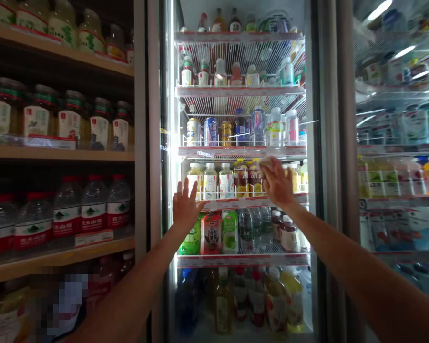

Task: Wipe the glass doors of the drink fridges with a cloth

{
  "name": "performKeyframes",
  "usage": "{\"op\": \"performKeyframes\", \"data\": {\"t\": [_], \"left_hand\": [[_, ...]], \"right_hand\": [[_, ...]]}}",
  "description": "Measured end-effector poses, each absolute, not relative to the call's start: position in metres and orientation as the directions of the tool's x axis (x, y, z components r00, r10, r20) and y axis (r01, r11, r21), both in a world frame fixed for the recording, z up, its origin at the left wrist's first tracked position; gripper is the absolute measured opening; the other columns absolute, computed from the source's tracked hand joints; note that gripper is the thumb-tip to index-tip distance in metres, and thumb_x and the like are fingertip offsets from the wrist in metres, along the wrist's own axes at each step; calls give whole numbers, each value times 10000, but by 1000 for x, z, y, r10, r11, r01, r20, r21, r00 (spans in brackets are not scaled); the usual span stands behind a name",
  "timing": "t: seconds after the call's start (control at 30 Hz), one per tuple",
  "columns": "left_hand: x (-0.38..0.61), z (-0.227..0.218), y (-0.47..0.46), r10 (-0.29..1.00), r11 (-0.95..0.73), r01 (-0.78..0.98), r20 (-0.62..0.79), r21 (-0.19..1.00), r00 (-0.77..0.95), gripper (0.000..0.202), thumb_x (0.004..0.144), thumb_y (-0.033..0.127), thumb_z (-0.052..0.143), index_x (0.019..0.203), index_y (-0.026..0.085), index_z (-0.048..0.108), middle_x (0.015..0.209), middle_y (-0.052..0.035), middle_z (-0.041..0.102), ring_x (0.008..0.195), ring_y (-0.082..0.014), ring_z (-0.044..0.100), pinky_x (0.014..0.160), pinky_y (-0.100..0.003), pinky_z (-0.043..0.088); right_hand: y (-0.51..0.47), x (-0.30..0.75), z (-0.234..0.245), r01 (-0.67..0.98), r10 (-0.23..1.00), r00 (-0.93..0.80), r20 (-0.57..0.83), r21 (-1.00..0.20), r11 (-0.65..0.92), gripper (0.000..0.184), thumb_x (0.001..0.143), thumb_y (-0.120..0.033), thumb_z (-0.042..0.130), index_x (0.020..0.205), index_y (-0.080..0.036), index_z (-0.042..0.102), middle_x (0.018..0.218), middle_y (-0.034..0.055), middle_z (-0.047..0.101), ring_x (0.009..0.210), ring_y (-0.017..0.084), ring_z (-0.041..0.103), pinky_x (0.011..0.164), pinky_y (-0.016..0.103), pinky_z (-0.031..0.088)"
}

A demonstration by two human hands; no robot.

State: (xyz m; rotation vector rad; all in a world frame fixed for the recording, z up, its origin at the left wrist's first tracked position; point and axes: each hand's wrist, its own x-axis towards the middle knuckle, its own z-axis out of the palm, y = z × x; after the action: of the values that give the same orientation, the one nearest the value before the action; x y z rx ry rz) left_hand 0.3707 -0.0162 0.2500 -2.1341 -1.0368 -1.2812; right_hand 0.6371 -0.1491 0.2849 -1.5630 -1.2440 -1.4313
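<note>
My left hand (186,205) is raised with fingers spread, flat towards the glass door (243,295) of a lit drinks fridge; it seems to rest on the glass. My right hand (279,185) is up at the same glass, further right, pressing a pale crumpled cloth (266,164) under its fingers; both are slightly blurred. Behind the glass, bottles with white caps (209,181) and dark bottles with yellow caps (240,178) stand on the shelf between my hands. One shelf lower are a red carton (211,232) and a green carton (229,231).
On the left, a wooden shelf (57,152) carries jars (39,114) and red-labelled water bottles (93,205). A metal door frame (338,166) divides this fridge from another glass-fronted one (400,181) on the right. Part of the lower left is pixelated.
</note>
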Motion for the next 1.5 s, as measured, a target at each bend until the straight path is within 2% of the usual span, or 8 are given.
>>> {"op": "performKeyframes", "data": {"t": [0.1,0.43,0.67,0.9,1.1,1.2,1.33,1.5], "left_hand": [[370,248,-11,358,-629,777,889,5,284,651,846,463,497,1406,187,312,1512,-134,185,1393,-323,151,1064,-517,295],[419,249,-26,-11,-926,362,967,-106,255,476,905,195,313,1381,181,337,1433,-118,384,1347,-194,317,1090,-437,328],[498,240,-53,-30,-932,337,954,-134,298,462,910,334,374,1329,142,400,1455,-143,338,1390,-254,191,1104,-505,283],[473,272,-19,-208,-869,351,902,-347,377,400,897,196,358,1286,200,453,1457,-77,346,1400,-222,155,1125,-467,277],[401,305,24,115,-821,543,983,176,-146,427,889,129,331,1314,96,367,1505,-180,183,1401,-261,46,1123,-505,204],[437,287,-3,-107,-808,562,981,-179,159,439,902,122,172,1267,-10,377,1431,-244,322,1383,-262,24,1101,-520,127],[461,267,-19,-328,-749,365,788,-553,521,488,913,212,112,1271,91,420,1408,-62,426,1368,-148,107,1072,-320,189],[409,270,20,-11,-842,533,991,-82,135,460,869,154,342,1325,99,356,1497,-152,234,1396,-223,28,1125,-449,172]], "right_hand": [[-150,649,300,909,-51,242,969,-245,-336,494,871,-270,350,1355,-193,405,1508,122,180,1367,323,204,1017,615,230],[-103,545,235,950,415,-260,872,307,-50,563,768,-161,491,1325,-217,436,1524,96,153,1411,266,56,1107,529,103],[-149,627,203,900,311,-388,867,429,-73,539,822,-234,477,1347,-330,397,1532,57,132,1387,255,195,1100,517,166],[-147,671,195,932,89,-167,982,187,-309,543,872,-289,379,1407,-220,315,1467,128,309,1354,271,282,1081,540,167],[-148,662,197,960,137,-35,990,71,-271,528,840,-307,381,1349,-170,415,1456,152,319,1367,266,251,1094,526,119],[-151,659,197,975,143,15,990,17,-223,557,809,-323,400,1345,-177,426,1463,135,313,1376,244,232,1102,494,88],[-151,661,195,985,111,-17,994,36,-169,559,816,-352,370,1355,-216,423,1465,104,318,1379,216,227,1098,469,86],[-150,662,193,981,132,-32,991,56,-184,587,816,-315,369,1392,-204,358,1476,112,288,1395,210,172,1092,485,73]]}}
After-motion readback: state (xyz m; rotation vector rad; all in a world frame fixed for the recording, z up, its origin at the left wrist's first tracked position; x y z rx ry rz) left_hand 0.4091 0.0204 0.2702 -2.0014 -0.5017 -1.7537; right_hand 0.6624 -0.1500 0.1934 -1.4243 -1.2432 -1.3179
